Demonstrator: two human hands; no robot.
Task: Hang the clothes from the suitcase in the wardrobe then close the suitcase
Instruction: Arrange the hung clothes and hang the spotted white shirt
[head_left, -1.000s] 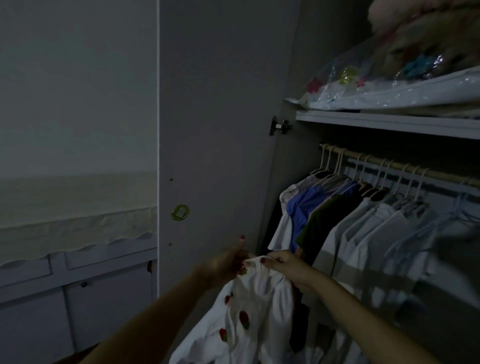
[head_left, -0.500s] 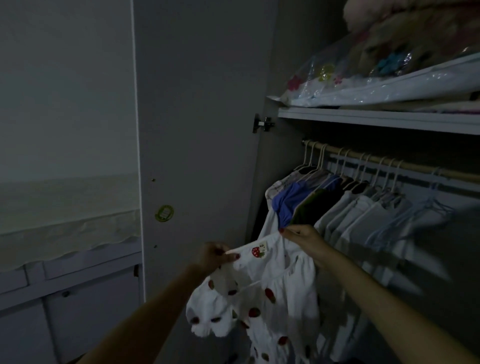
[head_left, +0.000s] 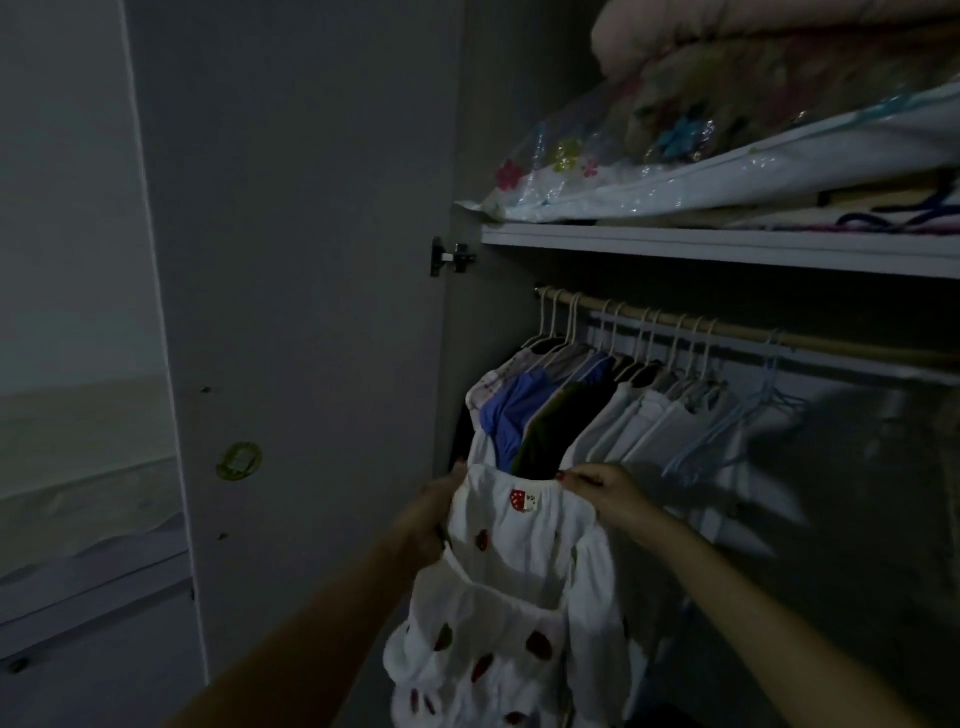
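At lower centre my left hand (head_left: 434, 517) and right hand (head_left: 597, 486) pinched the strawberry dress (head_left: 519, 582) by its neckline; I judged it light and floppy.

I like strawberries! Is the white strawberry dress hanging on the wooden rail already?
No, both the left hand and right hand hold the white strawberry-print dress below the wooden rail.

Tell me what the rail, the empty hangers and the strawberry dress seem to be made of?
Rail: probably wood, pale tan and matt, though the light is dim. Empty hangers: likely thin plastic or coated wire, pale blue and slender. Dress: soft white cloth, perhaps cotton; it gathers and puckers.
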